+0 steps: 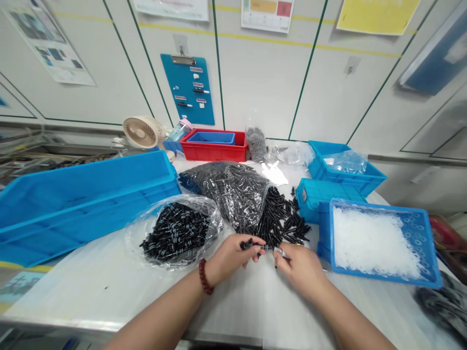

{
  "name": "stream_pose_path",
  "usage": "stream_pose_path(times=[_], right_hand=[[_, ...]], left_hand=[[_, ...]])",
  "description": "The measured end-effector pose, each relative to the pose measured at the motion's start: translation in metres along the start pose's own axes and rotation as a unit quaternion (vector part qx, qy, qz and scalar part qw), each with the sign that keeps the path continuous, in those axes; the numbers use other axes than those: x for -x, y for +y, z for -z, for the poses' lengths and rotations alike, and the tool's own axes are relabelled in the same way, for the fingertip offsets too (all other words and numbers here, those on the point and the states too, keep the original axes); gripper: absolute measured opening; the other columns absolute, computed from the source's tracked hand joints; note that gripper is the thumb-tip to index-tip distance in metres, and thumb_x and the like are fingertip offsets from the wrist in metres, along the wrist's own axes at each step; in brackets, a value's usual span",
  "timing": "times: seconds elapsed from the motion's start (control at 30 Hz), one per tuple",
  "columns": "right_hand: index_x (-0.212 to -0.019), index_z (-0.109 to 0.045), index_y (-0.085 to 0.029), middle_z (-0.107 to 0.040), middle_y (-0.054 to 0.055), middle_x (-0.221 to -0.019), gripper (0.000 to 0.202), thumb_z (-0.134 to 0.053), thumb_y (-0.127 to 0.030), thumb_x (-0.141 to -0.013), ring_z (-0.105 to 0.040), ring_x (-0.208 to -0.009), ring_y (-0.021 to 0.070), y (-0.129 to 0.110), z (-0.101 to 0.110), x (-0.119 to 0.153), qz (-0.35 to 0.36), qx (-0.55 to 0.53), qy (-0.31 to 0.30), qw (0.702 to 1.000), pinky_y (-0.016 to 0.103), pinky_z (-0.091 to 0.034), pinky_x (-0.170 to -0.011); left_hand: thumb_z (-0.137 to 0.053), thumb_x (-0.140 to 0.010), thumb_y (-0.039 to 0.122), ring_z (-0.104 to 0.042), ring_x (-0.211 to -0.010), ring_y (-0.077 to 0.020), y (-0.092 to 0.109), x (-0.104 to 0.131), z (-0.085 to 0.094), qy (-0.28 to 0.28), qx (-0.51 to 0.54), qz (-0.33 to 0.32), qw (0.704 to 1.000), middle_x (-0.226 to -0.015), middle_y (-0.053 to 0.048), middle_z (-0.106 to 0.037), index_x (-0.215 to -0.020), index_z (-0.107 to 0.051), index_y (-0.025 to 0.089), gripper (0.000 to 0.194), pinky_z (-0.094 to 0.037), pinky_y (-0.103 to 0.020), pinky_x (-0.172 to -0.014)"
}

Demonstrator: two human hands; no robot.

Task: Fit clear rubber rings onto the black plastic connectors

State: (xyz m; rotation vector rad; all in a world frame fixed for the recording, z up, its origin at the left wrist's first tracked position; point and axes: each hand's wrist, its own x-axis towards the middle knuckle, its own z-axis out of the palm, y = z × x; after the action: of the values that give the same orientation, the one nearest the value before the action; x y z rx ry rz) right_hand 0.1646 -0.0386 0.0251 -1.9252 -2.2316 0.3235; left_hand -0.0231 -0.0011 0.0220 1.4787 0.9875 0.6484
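Close together over the front middle of the table, both my hands have their fingers closed. Several slim black parts (pixel 246 244) are gripped in my left hand (pixel 237 253), a whitish mark showing near the end of one. Between the thumb and finger of my right hand (pixel 301 267) is a short silver-white rod (pixel 280 252), its tip close to the black part; whether they touch I cannot tell. Just beyond my hands lies a pile of loose black parts (pixel 280 218), spilling from a large clear bag (pixel 233 189). Left of them, an open plastic bag (pixel 178 233) holds black parts with white marks.
At the right, a blue bin (pixel 386 282) holds many small white rings, beside a closed-looking blue box (pixel 328 194) and another blue bin (pixel 372 180). A long blue bin (pixel 87 194) stands left. Behind are a red bin (pixel 215 154), a fan (pixel 142 131) and a bag of grey pieces (pixel 256 143).
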Motion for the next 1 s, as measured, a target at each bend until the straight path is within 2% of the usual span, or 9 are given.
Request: stream_pose_path(times=[0.1, 0.17, 0.23, 0.3, 0.4, 0.5, 0.73, 0.9, 1.0], right_hand=[[-0.085, -0.059, -0.019, -0.064, 0.002, -0.08, 0.019, -0.04, -0.021, -0.085, -0.056, -0.071, 0.0149, 0.007, -0.004, -0.003, 0.017, -0.029, 0.042, 0.999, 0.023, -0.031, -0.058], [-0.099, -0.058, -0.019, -0.064, 0.005, -0.094, 0.024, -0.038, -0.019, -0.085, -0.057, -0.08, 0.0167, 0.011, -0.009, -0.005, 0.03, -0.039, 0.067, 0.997, 0.024, -0.036, -0.065], [-0.108, -0.056, -0.02, -0.063, 0.006, -0.102, 0.028, -0.036, -0.022, -0.087, -0.058, -0.085, 0.0179, 0.014, -0.012, -0.006, 0.037, -0.043, 0.071, 0.996, 0.026, -0.038, -0.068], [-0.113, -0.054, -0.023, -0.063, 0.005, -0.106, 0.03, -0.036, -0.025, -0.088, -0.059, -0.085, 0.018, 0.014, -0.014, -0.006, 0.042, -0.047, 0.065, 0.996, 0.026, -0.039, -0.068], [-0.116, -0.052, -0.024, -0.065, 0.003, -0.103, 0.031, -0.038, -0.026, -0.088, -0.06, -0.083, 0.0176, 0.01, -0.012, -0.004, 0.029, -0.055, 0.051, 0.997, 0.026, -0.038, -0.066], [-0.106, -0.054, -0.021, -0.067, 0.003, -0.084, 0.026, -0.037, -0.025, -0.087, -0.06, -0.073, 0.0168, 0.004, -0.006, -0.002, 0.005, -0.053, 0.03, 0.998, 0.025, -0.033, -0.06], [-0.083, -0.053, -0.019, -0.062, 0.002, -0.076, 0.018, -0.035, -0.019, -0.087, -0.054, -0.066, 0.014, 0.004, -0.005, -0.003, 0.033, -0.045, 0.021, 0.998, 0.023, -0.026, -0.056], [-0.076, -0.05, -0.02, -0.06, 0.001, -0.071, 0.018, -0.036, -0.02, -0.087, -0.052, -0.063, 0.0131, 0.007, -0.005, -0.004, 0.029, -0.029, 0.016, 0.999, 0.023, -0.023, -0.054], [-0.074, -0.049, -0.02, -0.06, 0.0, -0.07, 0.019, -0.036, -0.021, -0.087, -0.052, -0.062, 0.0128, 0.007, -0.004, -0.005, 0.023, -0.019, 0.005, 1.0, 0.023, -0.021, -0.053]], left_hand=[[-0.06, -0.069, 0.035, -0.045, -0.05, -0.0086, 0.006, -0.002, 0.006, 0.039, 0.091, 0.037, 0.994, -0.067, -0.001, -0.06, -0.101, -0.058, 0.013, 0.039, -0.035, -0.018, -0.043], [-0.062, -0.067, 0.034, -0.041, -0.047, -0.0073, 0.005, -0.003, 0.008, 0.057, 0.07, 0.028, 0.996, -0.062, 0.003, -0.055, -0.092, -0.056, 0.014, 0.032, -0.034, -0.018, -0.044], [-0.064, -0.067, 0.033, -0.043, -0.051, -0.0085, 0.001, -0.005, 0.006, 0.074, -0.04, -0.02, 0.996, -0.061, 0.003, -0.052, -0.075, -0.053, 0.015, 0.022, -0.037, -0.02, -0.049], [-0.062, -0.072, 0.032, -0.048, -0.059, -0.0115, -0.005, -0.006, 0.0, 0.084, -0.212, -0.077, 0.971, -0.065, 0.001, -0.053, -0.064, -0.05, 0.016, 0.022, -0.04, -0.023, -0.057], [-0.052, -0.083, 0.033, -0.053, -0.07, -0.017, -0.012, -0.006, -0.011, 0.082, -0.434, -0.095, 0.892, -0.073, -0.004, -0.057, -0.069, -0.053, 0.016, 0.022, -0.043, -0.028, -0.066], [-0.047, -0.087, 0.034, -0.057, -0.077, -0.0211, -0.014, -0.005, -0.02, 0.069, -0.514, -0.066, 0.853, -0.079, -0.007, -0.06, -0.082, -0.055, 0.015, 0.021, -0.044, -0.031, -0.071], [-0.041, -0.087, 0.018, -0.057, -0.08, -0.0182, -0.021, -0.005, -0.017, 0.044, -0.495, -0.077, 0.864, -0.09, -0.006, -0.057, -0.089, -0.055, 0.016, 0.014, -0.046, -0.028, -0.071], [-0.039, -0.088, 0.018, -0.057, -0.086, -0.018, -0.015, -0.004, -0.003, 0.062, -0.377, -0.156, 0.911, -0.089, -0.004, -0.062, -0.093, -0.058, 0.018, 0.019, -0.046, -0.03, -0.078], [-0.045, -0.085, 0.018, -0.059, -0.084, -0.0174, -0.008, -0.003, 0.002, 0.09, -0.307, -0.152, 0.935, -0.092, -0.004, -0.064, -0.095, -0.057, 0.018, 0.016, -0.047, -0.029, -0.077]])
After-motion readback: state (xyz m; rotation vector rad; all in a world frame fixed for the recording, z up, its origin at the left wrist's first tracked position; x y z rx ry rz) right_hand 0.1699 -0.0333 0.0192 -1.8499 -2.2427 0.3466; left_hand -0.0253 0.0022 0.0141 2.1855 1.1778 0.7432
